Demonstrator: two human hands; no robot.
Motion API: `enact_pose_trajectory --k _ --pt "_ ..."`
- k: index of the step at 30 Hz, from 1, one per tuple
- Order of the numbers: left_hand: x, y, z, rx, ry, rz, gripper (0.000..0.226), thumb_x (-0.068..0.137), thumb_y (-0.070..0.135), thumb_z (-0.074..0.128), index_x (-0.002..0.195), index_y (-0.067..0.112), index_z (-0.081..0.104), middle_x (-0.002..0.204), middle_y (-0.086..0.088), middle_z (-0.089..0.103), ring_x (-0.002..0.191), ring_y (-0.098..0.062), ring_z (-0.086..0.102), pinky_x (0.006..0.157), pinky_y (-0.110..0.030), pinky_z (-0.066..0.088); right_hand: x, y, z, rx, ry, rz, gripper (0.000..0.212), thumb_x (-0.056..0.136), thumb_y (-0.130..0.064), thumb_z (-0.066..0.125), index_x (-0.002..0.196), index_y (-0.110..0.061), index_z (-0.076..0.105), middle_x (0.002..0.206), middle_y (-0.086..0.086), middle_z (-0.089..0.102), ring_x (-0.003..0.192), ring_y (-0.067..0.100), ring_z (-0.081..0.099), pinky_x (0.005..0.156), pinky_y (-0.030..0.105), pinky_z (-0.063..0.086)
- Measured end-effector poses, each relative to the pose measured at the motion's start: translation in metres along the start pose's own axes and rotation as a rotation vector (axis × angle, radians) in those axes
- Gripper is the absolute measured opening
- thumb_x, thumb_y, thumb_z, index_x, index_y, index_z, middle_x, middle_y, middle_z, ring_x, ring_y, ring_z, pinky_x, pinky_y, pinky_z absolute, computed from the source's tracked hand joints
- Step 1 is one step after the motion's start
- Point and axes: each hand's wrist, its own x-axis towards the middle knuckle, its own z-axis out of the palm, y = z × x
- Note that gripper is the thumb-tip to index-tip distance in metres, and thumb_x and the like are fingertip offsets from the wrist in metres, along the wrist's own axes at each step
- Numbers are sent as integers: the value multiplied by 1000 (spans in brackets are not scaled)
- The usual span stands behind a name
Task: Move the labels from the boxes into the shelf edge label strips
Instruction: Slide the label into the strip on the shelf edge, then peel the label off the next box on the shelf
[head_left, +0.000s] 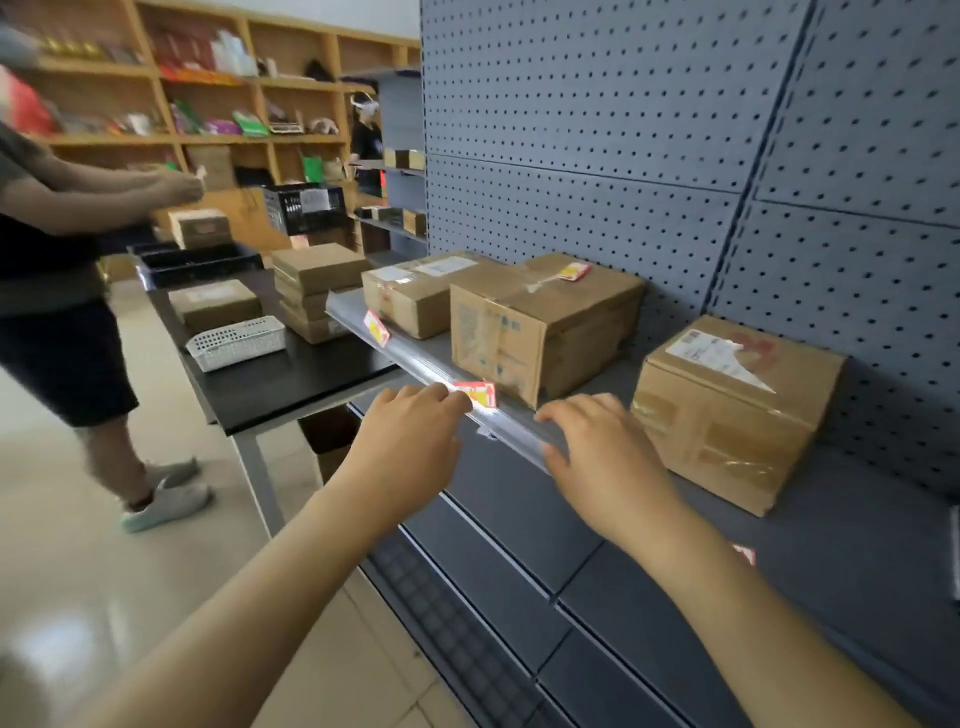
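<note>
A clear label strip (415, 358) runs along the front edge of the grey shelf (597, 379). A red and yellow label (480, 393) sits in the strip in front of the middle box (540, 322). My left hand (410, 441) touches that label's left end with its fingertips. My right hand (608, 457) rests on the strip just right of it, fingers spread. Another label (376, 327) sits in the strip further left. A third label (573, 270) lies on top of the middle box. The left box (410, 296) and right box (727, 410) also stand on the shelf.
A black table (291, 374) left of the shelf carries a white basket (236, 342), stacked cartons (317, 291) and black trays (197, 262). A person (52, 291) stands beside it. Another red label (744, 554) shows low at the right. Lower grey shelves (519, 597) sit beneath my arms.
</note>
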Motion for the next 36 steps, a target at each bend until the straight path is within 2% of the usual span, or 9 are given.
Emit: enact_pose_trajectory --k 6,10,14,20,24,29,33,36 --pt "67 -66 21 6 36 -47 35 93 29 52 127 28 48 125 4 58 116 -19 53 97 -33 41 95 -4 30 -9 38 -16 19 90 -21 56 108 -17 62 112 2 62 108 27 47 91 42 44" --pt "134 -91 26 -24 84 -16 31 93 28 53 124 26 52 120 2 61 113 -20 55 96 -36 43 160 21 37 -51 103 17 22 92 -24 54 112 -18 61 113 0 61 109 23 46 95 39 42" --pt "209 -108 22 -22 101 40 34 93 28 51 127 25 50 126 1 57 119 -23 51 100 -40 39 219 49 38 -84 129 114 25 92 -26 56 116 -19 60 119 -1 60 114 21 44 97 36 42" --pt "301 -129 42 -105 138 171 30 92 27 52 121 21 53 121 1 59 114 -23 53 95 -37 41 279 78 49 -171 101 293 26 94 -25 50 118 -20 59 128 1 55 121 22 40 99 35 38" --pt "361 -139 67 -153 150 289 27 92 23 49 118 21 54 113 0 61 105 -24 54 88 -34 42 310 92 54 -270 80 407 25 95 -28 49 118 -23 58 122 -3 57 118 21 42 90 34 41" --pt "423 -139 83 -213 113 485 35 92 19 50 127 22 50 119 0 60 109 -23 54 92 -32 41 337 100 59 -330 81 620 24 93 -28 52 116 -21 58 118 0 58 115 24 45 88 42 49" --pt "456 -130 92 -249 99 610 33 94 24 52 127 22 50 115 0 61 106 -22 56 92 -33 42 347 104 57 -312 65 743 21 94 -30 51 111 -21 59 115 1 58 111 23 45 89 36 46" --pt "473 -118 99 -276 103 680 32 94 24 52 126 23 52 115 1 61 105 -21 57 93 -32 43 351 107 56 -281 82 845 27 94 -39 52 111 -20 60 114 2 60 112 22 47 90 36 46"
